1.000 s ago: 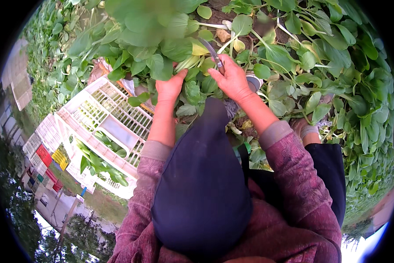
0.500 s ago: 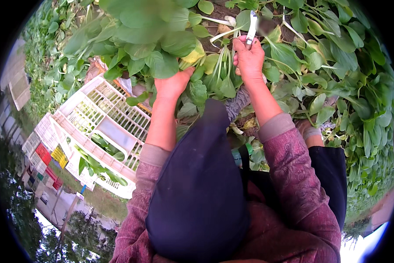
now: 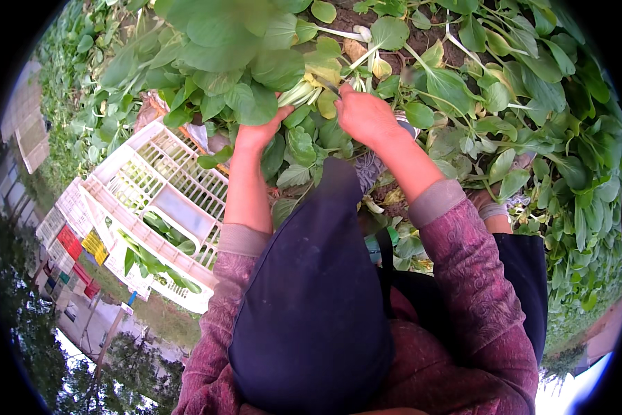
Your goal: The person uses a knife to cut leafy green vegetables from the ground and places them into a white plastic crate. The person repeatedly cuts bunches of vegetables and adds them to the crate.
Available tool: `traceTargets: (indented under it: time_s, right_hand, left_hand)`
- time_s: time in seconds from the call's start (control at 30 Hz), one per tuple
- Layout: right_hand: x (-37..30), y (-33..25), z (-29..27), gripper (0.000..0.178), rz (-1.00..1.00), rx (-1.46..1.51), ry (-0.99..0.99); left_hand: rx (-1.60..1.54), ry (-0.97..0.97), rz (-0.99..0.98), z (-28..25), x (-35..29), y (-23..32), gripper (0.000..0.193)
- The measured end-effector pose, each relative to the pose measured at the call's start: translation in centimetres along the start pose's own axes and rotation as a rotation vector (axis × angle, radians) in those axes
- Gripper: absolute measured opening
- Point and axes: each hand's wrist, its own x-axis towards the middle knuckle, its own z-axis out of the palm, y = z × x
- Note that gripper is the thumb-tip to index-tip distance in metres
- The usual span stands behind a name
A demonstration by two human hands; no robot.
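Note:
My left hand [image 3: 261, 130] is closed round a bunch of leafy greens [image 3: 217, 59] with broad green leaves and pale stems. The pale stem ends [image 3: 300, 93] stick out on its right side, beside a yellow leaf [image 3: 323, 66]. My right hand [image 3: 367, 119] is closed on a small knife [image 3: 330, 86]. Its dark blade points left toward the stem ends, and I cannot tell whether it touches them. The knife's handle is hidden in my fingers. Some cut pale stems lie just above my right hand.
A white slatted plastic crate [image 3: 179, 207] with greens inside stands at the left. Leafy plants [image 3: 567, 138] grow thickly on the right. Bare soil [image 3: 421, 41] and loose leaves lie ahead. A shoe [image 3: 369, 169] is close below my right hand.
My right hand has moved left and down, turning the knife from pointing up to pointing left at the stems. Stems and leaves near it have shifted. My left hand has barely moved.

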Motion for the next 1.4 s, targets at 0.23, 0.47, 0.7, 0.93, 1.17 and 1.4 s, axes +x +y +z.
traceTargets:
  time_s: [0.23,0.47,0.7,0.93,1.17,1.4]
  right_hand:
    - [1.7,0.9,-0.2,0.029,-0.005,-0.007,-0.107]
    - [2.8,0.1,0.0,0.024,-0.157,-0.113,-0.078]
    - [2.8,-0.5,-0.3,0.027,-0.015,-0.120,-0.193]
    - [2.3,-2.1,0.5,0.031,0.089,-0.093,-0.127]
    - [-0.8,-0.1,0.1,0.028,0.025,-0.129,-0.155]
    - [-3.3,-0.3,-1.9,0.036,0.090,1.208,0.130]
  left_hand:
    - [-0.061,0.005,0.039,0.2,-0.1,-0.8,0.045]
    - [-0.120,0.021,0.011,0.2,-0.1,-0.8,0.045]
    - [-0.360,0.030,-0.206,-0.1,-1.0,1.3,0.042]
    - [-0.490,0.033,-0.255,-0.2,-1.1,-0.2,0.040]
    - [-0.775,0.067,-0.426,-2.6,-2.8,0.8,0.053]
    - [-0.814,-0.118,-0.147,-2.0,-3.4,5.8,0.049]
